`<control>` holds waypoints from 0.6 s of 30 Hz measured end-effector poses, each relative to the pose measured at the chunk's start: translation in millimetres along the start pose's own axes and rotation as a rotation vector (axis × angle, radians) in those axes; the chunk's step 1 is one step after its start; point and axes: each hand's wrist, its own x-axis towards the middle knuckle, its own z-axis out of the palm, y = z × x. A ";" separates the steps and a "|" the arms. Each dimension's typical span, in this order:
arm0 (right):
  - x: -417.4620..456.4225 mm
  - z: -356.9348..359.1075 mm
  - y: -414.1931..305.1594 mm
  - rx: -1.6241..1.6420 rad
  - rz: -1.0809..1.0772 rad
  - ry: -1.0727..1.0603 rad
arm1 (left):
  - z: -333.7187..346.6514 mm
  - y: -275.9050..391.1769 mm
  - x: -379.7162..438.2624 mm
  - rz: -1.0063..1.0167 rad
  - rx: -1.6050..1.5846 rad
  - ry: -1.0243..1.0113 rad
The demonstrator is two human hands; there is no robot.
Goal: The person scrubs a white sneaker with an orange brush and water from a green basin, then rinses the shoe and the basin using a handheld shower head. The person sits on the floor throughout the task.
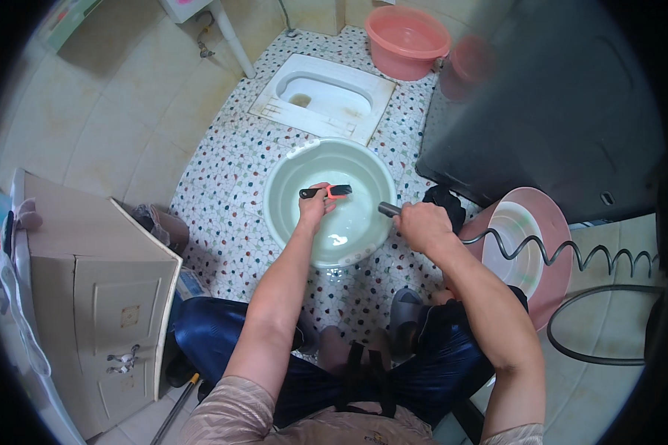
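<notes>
My left hand [313, 209] grips a small brush with a black handle, an orange-red collar and dark bristles [340, 191]. It is above the inside of a pale green plastic basin [275, 222], bristles pointing right. Some clear water [339, 222] appears to lie in the basin. Over the basin's right rim, my right hand [425, 225] is closed around a grey handheld sprayer [389, 209], whose nozzle points left. From that hand a coiled grey hose [526, 245] runs off to the right. Whether water leaves the nozzle cannot be made out.
Beyond the basin, a white squat toilet [367, 119] is set in the mosaic floor [222, 183]. A pink basin [406, 55] stands behind it. To my right are a dark panel [534, 128], black cloth [445, 203] and a pink tub [551, 233]; a cabinet [122, 289] stands left.
</notes>
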 end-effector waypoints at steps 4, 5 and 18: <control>-0.1 0.8 -12.3 0.013 -0.044 0.030 | -6.4 -2.5 -3.5 0.009 0.037 -0.016; 1.3 0.5 -14.3 0.009 -0.044 0.022 | -11.6 -3.2 -3.1 0.020 0.044 -0.016; 0.3 -2.5 -10.8 0.003 -0.014 0.037 | -21.0 2.1 -14.3 -0.037 -0.386 -0.187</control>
